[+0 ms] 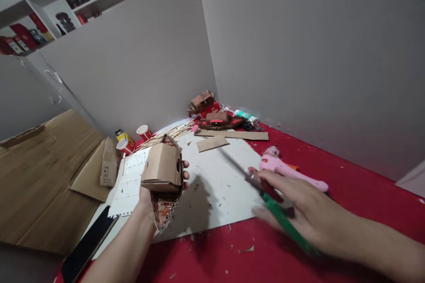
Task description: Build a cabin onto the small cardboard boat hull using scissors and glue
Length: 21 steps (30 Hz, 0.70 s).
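Note:
My left hand [186, 176] is closed around a small cardboard boat model [163, 170] left of the middle. The boat has a plain tan cardboard cabin with a dark hole in its side, and a reddish-brown hull with corrugated edges. Most of the fingers are hidden behind it. On the right, my right hand [295, 199] grips a green-handled tool [280, 219] with a narrow grey blade pointing up and left. Motion blurs this tool, and its exact kind is unclear. Blade and boat are apart. Just beyond the right hand lies a pink glue gun [285, 169].
White board [229, 194] with scraps covers part of the red table [226, 256]. Farther back are cardboard strips [232, 134], thin sticks [166, 135], brown boat models [217, 120] and paper cups [144, 131]. At left stand large cardboard [49, 177] and a black phone [86, 243].

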Each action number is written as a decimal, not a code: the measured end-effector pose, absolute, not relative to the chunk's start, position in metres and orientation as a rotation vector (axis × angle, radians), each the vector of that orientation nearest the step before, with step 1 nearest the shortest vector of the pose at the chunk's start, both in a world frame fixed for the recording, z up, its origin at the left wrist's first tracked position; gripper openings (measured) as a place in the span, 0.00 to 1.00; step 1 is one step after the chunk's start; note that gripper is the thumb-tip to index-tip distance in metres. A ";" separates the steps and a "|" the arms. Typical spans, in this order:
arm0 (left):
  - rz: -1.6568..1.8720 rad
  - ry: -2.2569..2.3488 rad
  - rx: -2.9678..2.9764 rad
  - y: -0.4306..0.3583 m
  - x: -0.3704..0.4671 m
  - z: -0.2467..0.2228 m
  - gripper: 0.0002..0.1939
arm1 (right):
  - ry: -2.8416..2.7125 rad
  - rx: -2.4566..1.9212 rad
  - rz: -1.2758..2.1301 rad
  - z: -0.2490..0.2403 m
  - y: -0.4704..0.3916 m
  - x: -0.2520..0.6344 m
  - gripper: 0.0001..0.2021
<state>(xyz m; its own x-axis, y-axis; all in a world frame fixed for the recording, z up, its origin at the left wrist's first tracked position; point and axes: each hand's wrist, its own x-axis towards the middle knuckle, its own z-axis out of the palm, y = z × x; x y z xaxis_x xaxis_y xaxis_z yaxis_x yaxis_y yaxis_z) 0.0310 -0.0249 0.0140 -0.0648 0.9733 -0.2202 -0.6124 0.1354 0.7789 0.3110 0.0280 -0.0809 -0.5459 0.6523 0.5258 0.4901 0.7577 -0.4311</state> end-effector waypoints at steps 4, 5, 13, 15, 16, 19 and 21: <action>1.398 0.849 0.494 -0.028 0.035 0.009 0.28 | -2.339 -0.730 0.277 -0.068 0.027 0.304 0.34; 1.403 0.839 0.486 -0.029 0.036 0.006 0.27 | -2.356 -0.714 0.256 -0.064 0.028 0.301 0.35; 1.434 0.822 0.406 -0.033 0.049 -0.008 0.27 | -2.364 -0.609 0.091 -0.043 0.035 0.271 0.35; 1.453 0.840 0.357 -0.033 0.052 -0.008 0.26 | -2.371 -0.592 0.085 -0.041 0.035 0.268 0.36; 1.455 0.843 0.335 -0.033 0.054 -0.007 0.26 | -2.373 -0.582 0.085 -0.040 0.035 0.268 0.36; 1.449 0.849 0.282 -0.033 0.057 -0.006 0.25 | -2.393 -0.571 0.094 -0.040 0.036 0.268 0.34; 1.437 0.857 0.249 -0.032 0.058 -0.006 0.26 | -2.404 -0.577 0.091 -0.039 0.037 0.268 0.33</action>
